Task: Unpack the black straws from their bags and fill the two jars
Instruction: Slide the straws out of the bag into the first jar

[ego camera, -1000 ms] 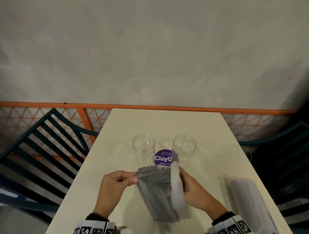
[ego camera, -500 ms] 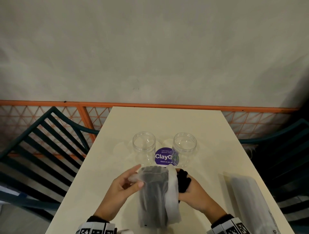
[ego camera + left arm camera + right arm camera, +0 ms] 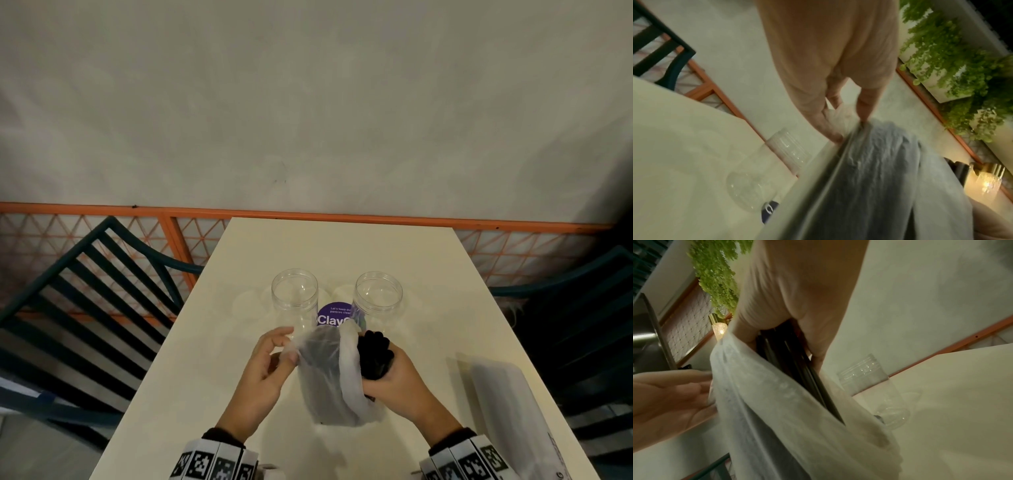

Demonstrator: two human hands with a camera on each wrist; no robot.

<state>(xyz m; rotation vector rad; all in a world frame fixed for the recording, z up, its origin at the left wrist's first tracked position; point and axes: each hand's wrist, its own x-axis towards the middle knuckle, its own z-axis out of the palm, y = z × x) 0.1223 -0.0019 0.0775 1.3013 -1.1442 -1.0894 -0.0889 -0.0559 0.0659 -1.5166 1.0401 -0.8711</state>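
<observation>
Two hands at the near table edge (image 3: 212, 342), both on one bag (image 3: 322, 383). Left hand (image 3: 265, 373) pinches the bag's mouth edge on its left side, thumb and fingers closed on the film. Right hand (image 3: 394, 380) is wrapped round a bundle of straws (image 3: 373, 353), drawn partly out of the mouth; the right wrist view shows their lower ends still down inside the film. More straws stay in the bag as a dark mass behind the plastic.

Key relation: the bundle's long axis runs roughly upright, tilted a little away from the person, tips poking above the right fist. Right jar (image 3: 378, 298) lies just beyond and slightly left of those tips; left jar (image 3: 294, 294) sits further left, beyond the left hand. Right hand is the nearer one to the right jar, so my read is lift along the straw axis to clear the film, then carry forward and drop tips-down or tips-up into that jar. Left hand has to keep hold of the bag or it rides up with the bundle.

Both jars stand open-mouthed and look empty, so filling hasn't begun. A purple sticker (image 3: 334, 317) sits on the table between them.

A second bag (image 3: 503, 407) lies flat on the right, apart from the hands; contents unclear.
</observation>
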